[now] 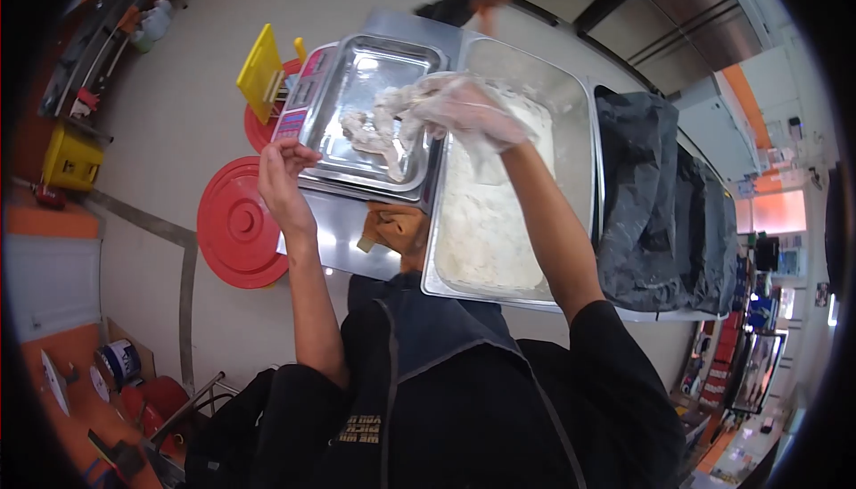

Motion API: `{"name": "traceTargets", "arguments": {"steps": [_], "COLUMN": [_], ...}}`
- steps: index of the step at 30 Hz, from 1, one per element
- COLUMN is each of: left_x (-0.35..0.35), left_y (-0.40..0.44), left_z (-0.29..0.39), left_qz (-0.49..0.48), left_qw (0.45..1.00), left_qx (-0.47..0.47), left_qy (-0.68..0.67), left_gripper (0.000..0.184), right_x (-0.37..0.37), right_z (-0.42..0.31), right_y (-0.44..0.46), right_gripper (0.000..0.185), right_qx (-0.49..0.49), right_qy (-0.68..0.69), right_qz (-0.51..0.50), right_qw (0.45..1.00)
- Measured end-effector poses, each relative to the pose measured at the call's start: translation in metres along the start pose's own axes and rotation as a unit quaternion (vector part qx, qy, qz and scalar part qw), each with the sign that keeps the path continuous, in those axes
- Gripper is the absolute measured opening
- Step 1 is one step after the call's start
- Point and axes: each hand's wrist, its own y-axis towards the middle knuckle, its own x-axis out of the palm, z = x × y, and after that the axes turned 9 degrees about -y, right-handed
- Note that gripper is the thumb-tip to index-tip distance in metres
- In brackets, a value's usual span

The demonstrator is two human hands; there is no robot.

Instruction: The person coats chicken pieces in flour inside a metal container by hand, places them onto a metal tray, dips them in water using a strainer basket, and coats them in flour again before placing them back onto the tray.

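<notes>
White-coated pieces [367,139] are lying in a loose clump in the steel tray [379,65], toward its near right side. Right hand [473,107], in a clear plastic glove, is right up against the clump; can't tell if those fingers are actually pinching a piece or just resting on it. Left hand [283,181] is bare, fingers loosely curled with nothing in them, by the tray's left corner. Deep pan [575,150] of white powder [490,230] sits just right of the tray. Imo: keep the gloved fingers light so the coating doesn't rub off, spread the pieces apart, and keep the bare hand off them.
</notes>
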Motion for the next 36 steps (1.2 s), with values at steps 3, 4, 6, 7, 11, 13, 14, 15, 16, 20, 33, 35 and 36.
{"name": "traceTargets", "arguments": {"steps": [3, 4, 6, 7, 11, 13, 14, 15, 16, 20, 33, 35, 36], "left_x": [-0.016, -0.021, -0.033, -0.044, -0.09, -0.115, -0.122, -0.126, -0.128, -0.099, -0.069, -0.066, -0.063], "left_y": [-0.005, -0.008, -0.011, -0.015, -0.04, -0.055, -0.061, -0.067, -0.071, -0.076, -0.075, -0.074, -0.073], "left_z": [0.005, 0.008, 0.012, 0.013, 0.008, 0.002, 0.001, -0.001, -0.004, -0.011, -0.024, -0.026, -0.023], "left_qz": [0.015, 0.022, 0.033, 0.035, 0.128, 0.156, 0.157, 0.157, 0.156, 0.128, 0.003, -0.002, -0.004], "left_qw": [1.0, 1.0, 0.999, 0.999, 0.987, 0.979, 0.978, 0.976, 0.975, 0.976, 0.983, 0.981, 0.981], "left_qx": [-0.021, -0.019, -0.017, -0.007, -0.024, -0.054, -0.066, -0.079, -0.092, -0.12, -0.133, -0.137, -0.138], "left_qy": [-0.008, 0.004, 0.024, 0.03, 0.099, 0.116, 0.12, 0.125, 0.129, 0.128, 0.13, 0.134, 0.14], "left_gripper": [0.033, 0.032, 0.03, 0.025, 0.021, 0.019, 0.019, 0.02, 0.02, 0.018, 0.015, 0.015, 0.015], "right_x": [0.025, 0.029, 0.021, 0.016, -0.014, -0.021, -0.019, -0.008, 0.005, 0.093, 0.061, 0.076, 0.083], "right_z": [0.009, 0.017, 0.009, 0.009, 0.051, 0.103, 0.15, 0.215, 0.258, 0.279, 0.183, 0.203, 0.215], "right_y": [0.045, 0.053, 0.041, 0.027, -0.053, -0.1, -0.124, -0.152, -0.18, -0.195, -0.12, -0.124, -0.129], "right_gripper": [0.03, 0.028, 0.031, 0.032, 0.037, 0.037, 0.037, 0.039, 0.042, 0.049, 0.035, 0.035, 0.035], "right_qx": [-0.062, -0.083, -0.03, -0.009, 0.17, 0.26, 0.274, 0.239, 0.203, 0.122, 0.063, 0.054, 0.049], "right_qy": [-0.188, -0.275, -0.34, -0.341, -0.303, -0.355, -0.41, -0.393, -0.373, -0.499, -0.488, -0.553, -0.581], "right_qz": [-0.018, -0.012, 0.01, 0.04, 0.106, 0.026, -0.043, -0.096, -0.148, -0.188, 0.007, -0.086, -0.135], "right_qw": [0.98, 0.958, 0.94, 0.939, 0.932, 0.898, 0.869, 0.883, 0.893, 0.837, 0.87, 0.827, 0.801]}}
